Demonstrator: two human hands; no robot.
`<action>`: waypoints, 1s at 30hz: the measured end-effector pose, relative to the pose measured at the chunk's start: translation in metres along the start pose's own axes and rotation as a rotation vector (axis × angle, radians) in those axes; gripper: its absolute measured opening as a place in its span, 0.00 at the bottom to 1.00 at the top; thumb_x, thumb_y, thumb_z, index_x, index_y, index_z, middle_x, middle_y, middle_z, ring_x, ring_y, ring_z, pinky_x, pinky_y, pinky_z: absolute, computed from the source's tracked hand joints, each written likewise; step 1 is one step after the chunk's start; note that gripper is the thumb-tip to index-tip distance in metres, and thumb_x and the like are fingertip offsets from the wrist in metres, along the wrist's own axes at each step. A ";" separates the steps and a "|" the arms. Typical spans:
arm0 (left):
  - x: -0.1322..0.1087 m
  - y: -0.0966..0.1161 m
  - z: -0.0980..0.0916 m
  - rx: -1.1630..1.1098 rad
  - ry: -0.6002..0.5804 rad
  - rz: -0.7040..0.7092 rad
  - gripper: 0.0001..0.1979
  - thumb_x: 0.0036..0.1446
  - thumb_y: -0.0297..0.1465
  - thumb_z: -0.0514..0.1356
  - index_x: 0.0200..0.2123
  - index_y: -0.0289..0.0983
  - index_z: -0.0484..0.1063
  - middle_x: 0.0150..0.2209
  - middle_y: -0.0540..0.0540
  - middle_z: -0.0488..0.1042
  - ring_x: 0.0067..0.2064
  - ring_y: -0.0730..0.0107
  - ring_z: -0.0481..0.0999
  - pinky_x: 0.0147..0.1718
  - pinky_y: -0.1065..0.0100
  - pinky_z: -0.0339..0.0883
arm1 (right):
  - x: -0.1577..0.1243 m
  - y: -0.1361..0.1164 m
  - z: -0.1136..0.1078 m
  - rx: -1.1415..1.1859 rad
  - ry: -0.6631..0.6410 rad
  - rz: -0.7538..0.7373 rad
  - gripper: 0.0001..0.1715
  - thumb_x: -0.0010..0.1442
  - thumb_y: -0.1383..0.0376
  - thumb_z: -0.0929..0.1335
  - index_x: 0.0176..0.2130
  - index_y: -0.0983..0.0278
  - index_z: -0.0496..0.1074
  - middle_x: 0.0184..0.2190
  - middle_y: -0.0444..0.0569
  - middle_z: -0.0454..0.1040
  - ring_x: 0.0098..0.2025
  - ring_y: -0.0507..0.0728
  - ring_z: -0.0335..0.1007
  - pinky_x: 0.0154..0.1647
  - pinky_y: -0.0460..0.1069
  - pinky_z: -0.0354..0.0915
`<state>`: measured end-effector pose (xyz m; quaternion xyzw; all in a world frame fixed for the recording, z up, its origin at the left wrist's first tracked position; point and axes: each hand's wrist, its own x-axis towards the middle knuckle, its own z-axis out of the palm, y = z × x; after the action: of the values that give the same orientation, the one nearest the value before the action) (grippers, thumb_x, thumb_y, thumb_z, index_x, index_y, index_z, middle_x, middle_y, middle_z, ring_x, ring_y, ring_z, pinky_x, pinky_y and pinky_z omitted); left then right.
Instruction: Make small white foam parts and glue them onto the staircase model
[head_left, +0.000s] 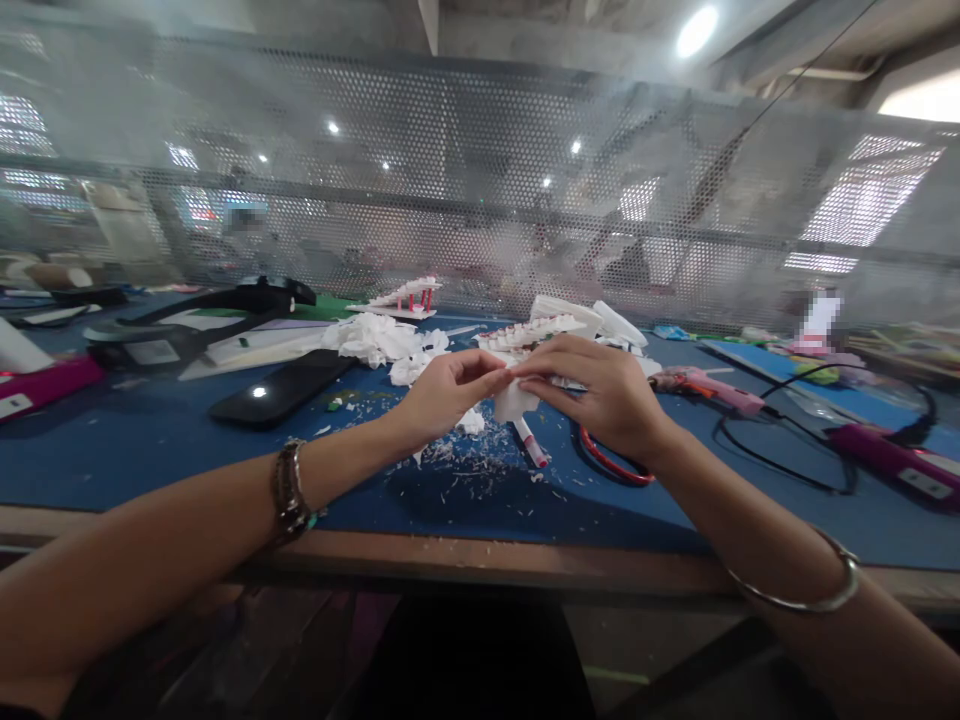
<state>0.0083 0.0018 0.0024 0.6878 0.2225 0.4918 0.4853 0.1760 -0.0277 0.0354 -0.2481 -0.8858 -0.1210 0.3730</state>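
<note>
Both hands meet over the middle of the blue table. My left hand (450,395) pinches a small white piece (516,400) with thumb and forefinger. My right hand (600,385) closes its fingertips on the same piece from the other side. Below the piece, a white marker with a pinkish-red end (531,445) lies among white scraps. Just behind the hands is a white stepped model (529,333), partly hidden by my right hand. Crumpled white paper (375,338) lies beyond my left hand.
A black phone (281,390) lies left of my left hand. A pink glue gun (709,388) and black cable (787,470) are at right. Red-handled tool (615,465) sits under my right wrist. Another stepped model (409,298) stands behind. A perforated metal screen (450,180) rises beyond.
</note>
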 end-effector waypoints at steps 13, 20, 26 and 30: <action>-0.001 -0.003 0.001 -0.011 -0.006 0.033 0.03 0.46 0.29 0.59 0.24 0.35 0.69 0.23 0.53 0.69 0.25 0.79 0.65 0.27 0.75 0.60 | 0.000 0.002 0.005 0.005 0.030 0.110 0.06 0.54 0.66 0.64 0.26 0.63 0.65 0.23 0.43 0.68 0.26 0.49 0.62 0.27 0.45 0.58; -0.004 0.002 0.001 0.128 0.029 0.083 0.04 0.48 0.29 0.58 0.27 0.35 0.71 0.24 0.52 0.70 0.25 0.78 0.66 0.26 0.75 0.60 | -0.001 0.003 0.014 0.172 0.060 0.320 0.07 0.52 0.64 0.66 0.25 0.64 0.65 0.23 0.43 0.68 0.27 0.48 0.63 0.25 0.44 0.58; -0.002 0.005 0.001 0.051 0.003 0.033 0.06 0.44 0.30 0.61 0.28 0.35 0.72 0.26 0.50 0.72 0.27 0.77 0.67 0.26 0.74 0.60 | -0.001 0.001 0.015 0.175 0.116 0.331 0.06 0.51 0.65 0.66 0.25 0.65 0.67 0.22 0.43 0.69 0.26 0.47 0.62 0.24 0.43 0.57; 0.002 0.001 -0.001 -0.064 0.022 0.004 0.08 0.42 0.31 0.63 0.29 0.35 0.72 0.24 0.51 0.71 0.25 0.79 0.66 0.25 0.75 0.58 | 0.000 0.001 0.013 0.302 0.111 0.394 0.04 0.51 0.67 0.66 0.26 0.65 0.67 0.24 0.42 0.69 0.26 0.47 0.63 0.24 0.43 0.58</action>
<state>0.0077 0.0033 0.0042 0.6669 0.2105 0.5073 0.5036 0.1685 -0.0221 0.0265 -0.3507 -0.8065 0.0742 0.4702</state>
